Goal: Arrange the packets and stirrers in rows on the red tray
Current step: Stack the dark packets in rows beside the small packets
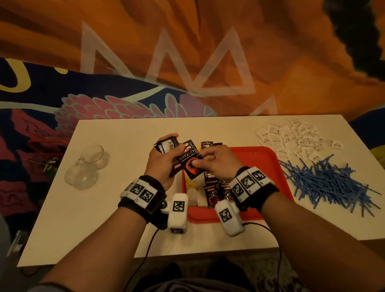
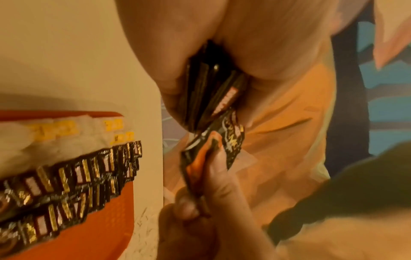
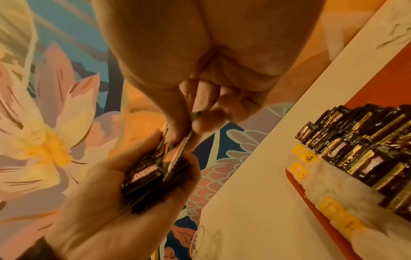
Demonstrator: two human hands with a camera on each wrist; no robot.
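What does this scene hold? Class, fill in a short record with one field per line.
left hand: grips a stack of dark packets
right hand: pinches one dark packet at the stack
tray: red, holds rows of dark packets beside a row of tea bags
stirrers: blue, loose heap on table, right of tray
white packets: loose pile behind stirrers
glass: on its side, left of the tray
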